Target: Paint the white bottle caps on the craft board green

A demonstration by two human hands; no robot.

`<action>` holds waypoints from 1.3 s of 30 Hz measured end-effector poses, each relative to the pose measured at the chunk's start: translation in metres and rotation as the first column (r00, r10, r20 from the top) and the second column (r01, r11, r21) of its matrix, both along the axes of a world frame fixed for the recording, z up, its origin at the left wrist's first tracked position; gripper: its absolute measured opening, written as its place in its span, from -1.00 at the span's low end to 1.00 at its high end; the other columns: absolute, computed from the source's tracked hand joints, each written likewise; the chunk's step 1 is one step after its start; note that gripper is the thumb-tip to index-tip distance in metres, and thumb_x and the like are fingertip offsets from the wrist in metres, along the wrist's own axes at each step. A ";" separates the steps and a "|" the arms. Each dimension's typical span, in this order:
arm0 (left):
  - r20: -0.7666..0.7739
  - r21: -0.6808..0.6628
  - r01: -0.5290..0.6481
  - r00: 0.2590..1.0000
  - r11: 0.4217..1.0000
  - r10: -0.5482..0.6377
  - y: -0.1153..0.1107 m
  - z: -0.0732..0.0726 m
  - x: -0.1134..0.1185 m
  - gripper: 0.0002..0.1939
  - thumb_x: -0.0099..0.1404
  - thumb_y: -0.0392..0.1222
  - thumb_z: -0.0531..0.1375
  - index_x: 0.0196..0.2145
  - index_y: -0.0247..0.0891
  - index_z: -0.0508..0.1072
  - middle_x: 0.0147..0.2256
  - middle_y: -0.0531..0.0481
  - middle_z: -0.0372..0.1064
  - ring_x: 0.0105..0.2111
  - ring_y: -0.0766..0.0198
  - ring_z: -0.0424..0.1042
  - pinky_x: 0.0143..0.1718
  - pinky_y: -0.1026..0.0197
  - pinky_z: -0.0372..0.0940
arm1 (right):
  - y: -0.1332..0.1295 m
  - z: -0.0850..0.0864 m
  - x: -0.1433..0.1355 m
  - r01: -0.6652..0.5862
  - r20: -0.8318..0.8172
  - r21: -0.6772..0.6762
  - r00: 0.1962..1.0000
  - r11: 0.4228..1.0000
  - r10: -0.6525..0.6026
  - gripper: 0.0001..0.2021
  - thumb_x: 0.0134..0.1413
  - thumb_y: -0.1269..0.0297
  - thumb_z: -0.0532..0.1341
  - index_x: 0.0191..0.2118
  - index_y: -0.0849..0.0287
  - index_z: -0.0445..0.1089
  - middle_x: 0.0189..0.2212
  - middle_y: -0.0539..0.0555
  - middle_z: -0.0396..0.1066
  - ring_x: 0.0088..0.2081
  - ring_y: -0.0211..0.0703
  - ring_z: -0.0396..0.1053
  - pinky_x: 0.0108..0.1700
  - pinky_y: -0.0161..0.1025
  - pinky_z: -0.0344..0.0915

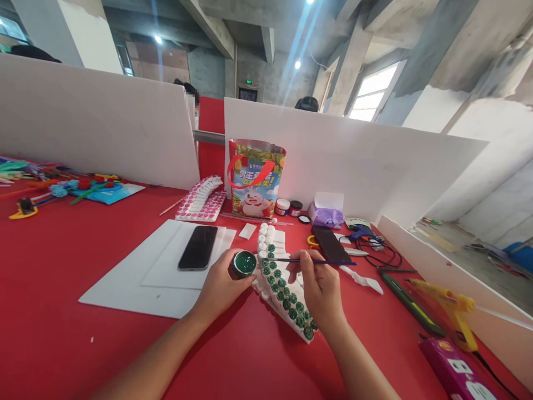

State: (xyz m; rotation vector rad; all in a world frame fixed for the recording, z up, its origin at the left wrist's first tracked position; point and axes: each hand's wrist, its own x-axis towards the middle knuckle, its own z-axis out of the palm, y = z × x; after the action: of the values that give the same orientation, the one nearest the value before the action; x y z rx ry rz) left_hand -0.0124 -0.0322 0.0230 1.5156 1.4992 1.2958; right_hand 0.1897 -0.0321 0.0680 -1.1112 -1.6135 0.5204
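Observation:
My left hand [221,282] is wrapped round a small jar of green paint [245,263], its open mouth facing up. Between the fingers of my right hand [318,286] is a thin paintbrush [300,260] with a dark blue handle, held nearly level. The brush tip reaches the edge of a white curved foam piece [287,319] lined with small round rosettes. Most rosettes along it are dark green; several at its far end are white. My left fingertips are close to the side of this piece, and whether they touch it I cannot tell.
A similar piece with pink rosettes [200,200] lies beyond, beside a printed bag [256,183]. White sheets [125,283] bear a phone [198,248]; another dark phone [331,244] lies right. A yellow glue gun [452,303] and a green cutter [410,303] sit at the right edge.

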 end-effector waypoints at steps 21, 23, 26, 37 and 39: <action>0.013 -0.041 -0.027 1.000 0.999 0.028 0.001 0.003 0.001 -0.64 0.01 -0.06 0.31 -0.20 -0.16 0.46 -0.22 0.03 0.52 -0.21 0.11 0.47 -0.12 0.11 0.34 | -0.002 0.004 0.004 -0.011 0.110 0.057 0.994 0.998 0.005 -0.66 0.43 0.10 0.01 -0.30 0.13 0.38 -0.60 -0.04 0.41 -0.64 -0.28 0.26 -0.56 -0.32 0.14; 0.014 -0.038 -0.025 1.000 0.999 0.025 0.001 0.003 0.000 -0.65 0.01 -0.06 0.31 -0.21 -0.17 0.46 -0.23 0.03 0.51 -0.22 0.12 0.47 -0.14 0.12 0.34 | -0.003 0.004 0.003 -0.023 0.120 0.060 0.993 0.998 0.015 -0.68 0.43 0.12 0.01 -0.30 0.13 0.38 -0.60 -0.04 0.42 -0.62 -0.27 0.29 -0.55 -0.33 0.17; 0.018 -0.039 -0.021 1.000 0.999 0.022 0.001 0.002 0.000 -0.65 0.02 -0.07 0.31 -0.20 -0.16 0.46 -0.23 0.04 0.51 -0.22 0.12 0.47 -0.14 0.13 0.34 | -0.003 0.004 0.002 -0.050 0.133 0.060 0.990 0.997 0.042 -0.70 0.43 0.15 0.01 -0.30 0.12 0.37 -0.61 -0.04 0.42 -0.55 -0.23 0.39 -0.48 -0.33 0.24; 0.003 -0.023 -0.014 1.000 1.000 0.014 0.002 -0.001 0.000 -0.65 0.03 -0.07 0.32 -0.19 -0.15 0.46 -0.21 0.03 0.51 -0.19 0.11 0.47 -0.11 0.11 0.33 | -0.003 0.005 0.003 -0.044 0.145 0.061 0.989 0.997 0.035 -0.71 0.42 0.18 0.01 -0.32 0.11 0.35 -0.60 -0.06 0.40 -0.62 -0.28 0.26 -0.52 -0.33 0.17; -0.007 -0.022 -0.014 1.000 1.000 0.014 0.002 -0.001 -0.001 -0.65 0.04 -0.07 0.31 -0.19 -0.16 0.46 -0.20 0.02 0.51 -0.18 0.10 0.47 -0.11 0.09 0.33 | -0.004 0.005 0.002 -0.038 0.154 0.050 0.988 0.998 0.030 -0.70 0.42 0.17 0.01 -0.33 0.11 0.34 -0.60 -0.05 0.40 -0.62 -0.28 0.26 -0.52 -0.33 0.16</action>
State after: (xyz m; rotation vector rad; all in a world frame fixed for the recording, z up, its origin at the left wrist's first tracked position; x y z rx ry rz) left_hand -0.0130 -0.0299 0.0224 1.4996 1.5266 1.2792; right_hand 0.1922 -0.0356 0.0730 -1.1082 -1.7724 0.4200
